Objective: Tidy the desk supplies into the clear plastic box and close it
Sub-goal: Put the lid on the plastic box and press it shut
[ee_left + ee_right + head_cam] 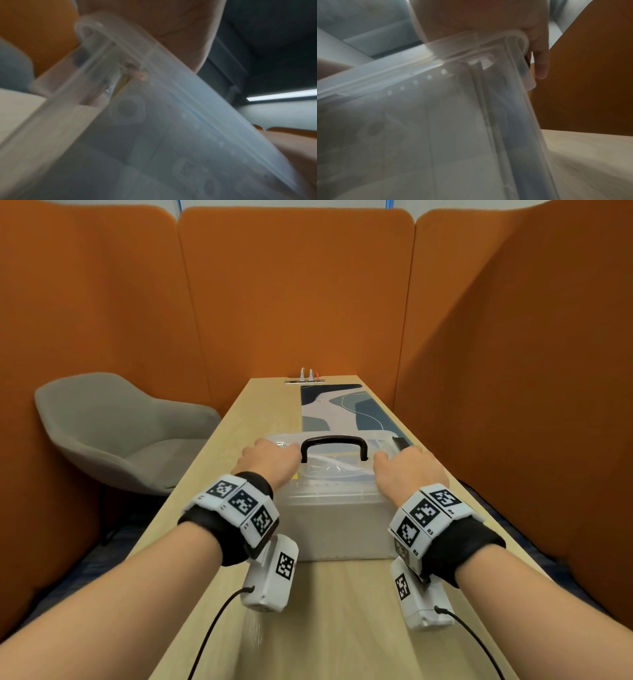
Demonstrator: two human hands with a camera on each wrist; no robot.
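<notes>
Looks like this one's pretty much wrapped up: the clear plastic box (330,515) sits in the lower middle of the head view with its lid (329,470) already down and the black handle (334,447) standing up, and no loose supplies show anywhere on the surface (329,628). The left hand (270,462) and right hand (407,470) both rest on top of the lid, either side of the handle; the fingers lie flat-ish over it, pressing rather than pinching, though the fingertips are mostly hidden. In the right wrist view one finger (541,63) hangs down past the lid's corner by a side latch (529,75), so probably the only thing left is snapping the latches, which can't be confirmed as locked. Room-wise, the box sits near the surface's right edge, just in front of the patterned mat (346,409), with plenty of bare surface toward the bottom of the frame.
</notes>
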